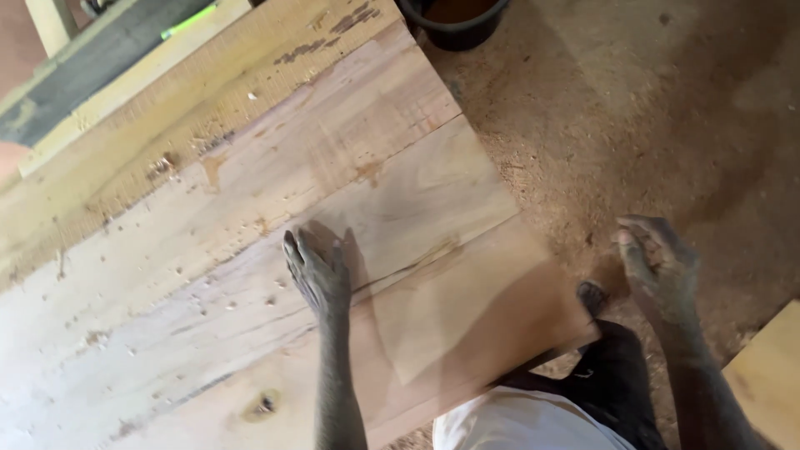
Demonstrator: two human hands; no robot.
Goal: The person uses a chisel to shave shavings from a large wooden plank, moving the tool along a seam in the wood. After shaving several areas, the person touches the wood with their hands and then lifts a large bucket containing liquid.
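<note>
The broad pale wooden panel (250, 250), made of several planks laid edge to edge, fills the left and centre of the view and runs diagonally from lower left to upper right. Its surface is smooth-planed, with visible seams between planks, a dark knot near the lower edge, brownish stains, and scattered wood chips. Along its far upper edge lies a rougher strip marked with fine saw lines and dark patches.

Beyond that edge sits a grey flat board (92, 62) with a thin green stick-like object (190, 20) resting by it. At the top stands a dark round bucket (454, 21), only partly in frame. The sawdust-covered ground (650, 125) occupies the right side. A yellowish wooden piece (771, 375) enters at the lower right corner.

The left hand (317, 271) lies flat, palm down, fingers spread slightly, pressed on the panel near its middle seam; it grasps nothing. The right hand (658, 262) hangs off the panel's end, above the sawdust, fingers loosely curled and apart, holding nothing visible. Both hands and forearms are dusted grey. Below, dark trousers (617, 375), a white garment (517, 425) and a dark shoe (592, 296) show beside the panel's near corner.
</note>
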